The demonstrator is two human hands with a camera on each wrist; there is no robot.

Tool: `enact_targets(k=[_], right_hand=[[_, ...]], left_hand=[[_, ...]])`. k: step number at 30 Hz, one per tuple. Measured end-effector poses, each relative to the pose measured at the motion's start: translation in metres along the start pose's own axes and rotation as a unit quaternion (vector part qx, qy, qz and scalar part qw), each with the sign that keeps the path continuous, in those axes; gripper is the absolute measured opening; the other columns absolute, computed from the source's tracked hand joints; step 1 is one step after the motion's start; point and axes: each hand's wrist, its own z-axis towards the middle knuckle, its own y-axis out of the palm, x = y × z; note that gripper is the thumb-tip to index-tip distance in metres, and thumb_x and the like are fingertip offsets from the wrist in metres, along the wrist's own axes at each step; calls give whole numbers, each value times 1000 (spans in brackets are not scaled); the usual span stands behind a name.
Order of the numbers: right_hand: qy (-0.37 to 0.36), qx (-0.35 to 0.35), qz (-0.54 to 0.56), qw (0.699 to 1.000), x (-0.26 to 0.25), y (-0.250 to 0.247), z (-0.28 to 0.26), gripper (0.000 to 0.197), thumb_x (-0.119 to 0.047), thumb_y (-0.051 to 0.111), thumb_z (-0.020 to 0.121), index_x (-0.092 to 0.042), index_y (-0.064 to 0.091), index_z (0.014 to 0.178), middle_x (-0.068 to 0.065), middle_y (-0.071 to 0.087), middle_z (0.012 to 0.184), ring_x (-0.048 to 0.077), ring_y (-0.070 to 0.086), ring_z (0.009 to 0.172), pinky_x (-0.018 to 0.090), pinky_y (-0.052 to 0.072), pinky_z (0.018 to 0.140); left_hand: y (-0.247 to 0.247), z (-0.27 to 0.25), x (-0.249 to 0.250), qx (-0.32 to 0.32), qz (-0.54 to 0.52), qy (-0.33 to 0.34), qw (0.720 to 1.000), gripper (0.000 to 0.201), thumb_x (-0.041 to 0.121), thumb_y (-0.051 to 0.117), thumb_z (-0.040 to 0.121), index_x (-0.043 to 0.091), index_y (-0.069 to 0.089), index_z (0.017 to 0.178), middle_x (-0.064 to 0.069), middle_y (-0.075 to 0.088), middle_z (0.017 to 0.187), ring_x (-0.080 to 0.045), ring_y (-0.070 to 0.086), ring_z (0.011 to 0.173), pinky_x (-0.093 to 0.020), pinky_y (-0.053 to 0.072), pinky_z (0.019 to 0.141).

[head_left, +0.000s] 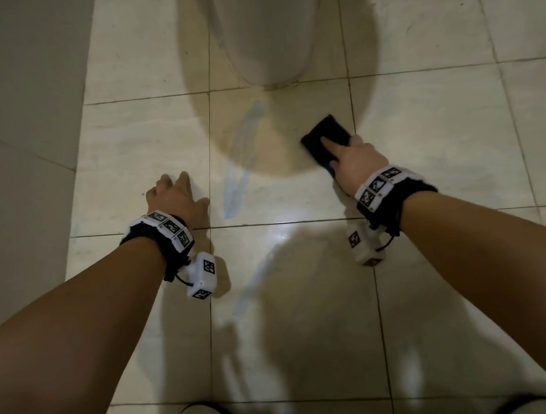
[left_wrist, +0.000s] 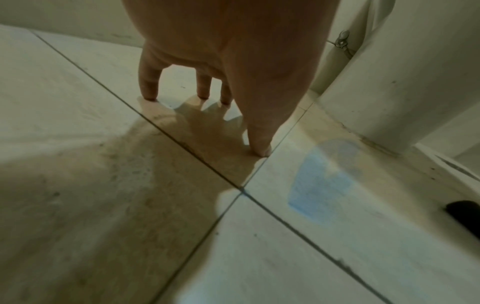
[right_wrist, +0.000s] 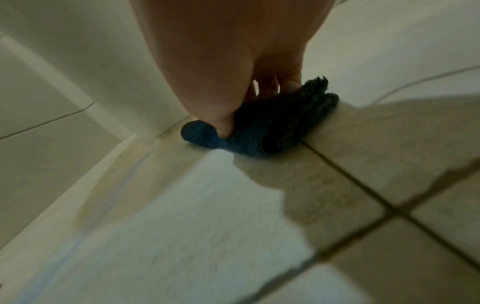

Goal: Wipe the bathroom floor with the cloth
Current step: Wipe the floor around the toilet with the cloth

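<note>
Step in hand: I am wiping the tiled bathroom floor (head_left: 304, 301) in front of the toilet base (head_left: 265, 29), cloth down and pressed.
How to do it well: I judge the pale blue streak (head_left: 237, 173) between my hands is the thing to clear, so I would sweep the cloth across it in overlapping passes with even pressure, keeping the pad flat and folded so no edge rolls under.
Right hand: my right hand (head_left: 355, 162) bears down on the dark blue folded cloth (head_left: 325, 135); the forefinger lies straight along its top, and in the right wrist view the other fingertips (right_wrist: 291, 85) press into the pile.
Cloth: it lies flat on the floor just beyond my right hand, near the toilet base but apart from it, with the streak well to its left.
Left hand: my left hand (head_left: 177, 197) holds nothing; its spread fingertips (left_wrist: 149, 94) are planted on the tile as a brace, just left of the streak.
Risk: I judge the wet tile is slippery under the bracing hand.
</note>
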Motion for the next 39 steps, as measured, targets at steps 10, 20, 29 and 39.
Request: enact_targets(k=[10,20,29,39], right_hand=[[20,-49,1,999,11,-5,14,53,-30,32,106,-32,18,157,25,33,144,44,56,105,38,45,84],[-144,-93,-118,978,-51,11,-18,67,-27,49,98,-39,16,154,17,38,137,36,56,104,36,46,73],[-237,-76,-66,966,-117,33,-27,44,-30,40,104,-37,38,148,8,38,126,30,38,115,40,40,89],[-303,33,-42,952,-148,61,-35,45,-26,75,84,-32,64,127,7,53,87,26,51,74,30,32,59]], left_hand=[[4,4,-5,-6,3,-1,1000,75,66,52,80,26,30,140,-16,32,150,-37,27,139,-53,32,108],[-2,-3,-12,-40,7,2,999,64,60,39,77,36,21,134,-13,26,150,-36,26,136,-62,35,98],[-13,-14,-9,-54,-6,1,999,75,50,54,82,38,15,144,-10,15,156,-39,19,137,-59,36,102],[-21,-28,-2,-40,-44,-29,998,77,44,59,88,45,13,150,1,13,157,-31,18,136,-57,37,94]])
